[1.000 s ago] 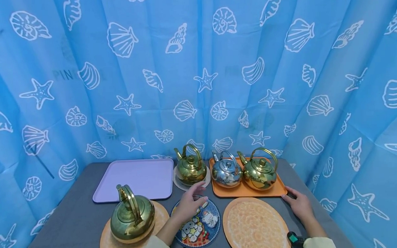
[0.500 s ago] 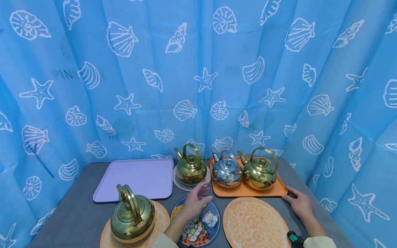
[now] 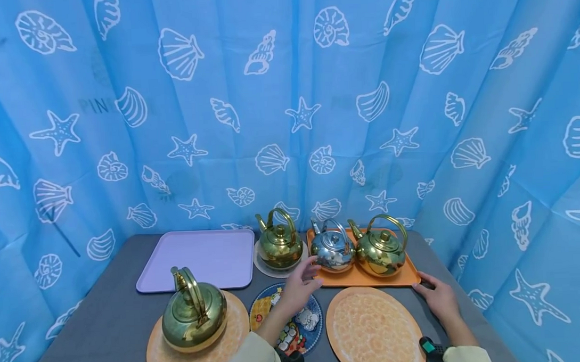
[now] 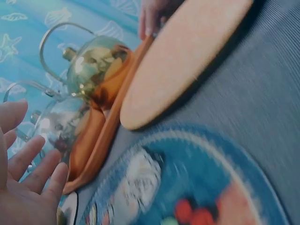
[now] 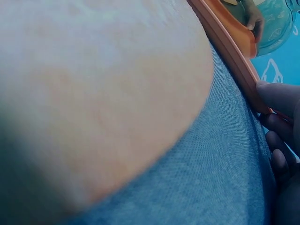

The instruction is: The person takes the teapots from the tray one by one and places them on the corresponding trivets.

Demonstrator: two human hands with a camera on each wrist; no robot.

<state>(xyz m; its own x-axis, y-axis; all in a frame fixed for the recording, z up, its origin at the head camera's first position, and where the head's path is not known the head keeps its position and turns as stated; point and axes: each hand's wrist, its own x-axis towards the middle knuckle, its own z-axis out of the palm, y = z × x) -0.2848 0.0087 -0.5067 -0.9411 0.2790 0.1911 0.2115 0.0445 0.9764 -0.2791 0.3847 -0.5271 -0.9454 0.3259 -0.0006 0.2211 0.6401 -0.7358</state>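
Note:
My left hand hovers over the round blue cartoon mat, its fingers loosely spread toward the near left corner of an orange tray. It holds nothing; the left wrist view has its fingers in front of a silver kettle. On the tray stand that silver kettle and a gold kettle, side by side. My right hand pinches the tray's near right corner. In the right wrist view its thumb lies on the rim, with the other fingers lower down.
Left of the tray, another gold kettle sits on a pale round plate. A purple tray lies at back left. A larger gold kettle stands on a tan round mat; a similar mat lies before the orange tray.
My left hand has moved right across the blue mat, from near the plate with the gold kettle to the orange tray's near left corner. The right hand stays at the tray's corner.

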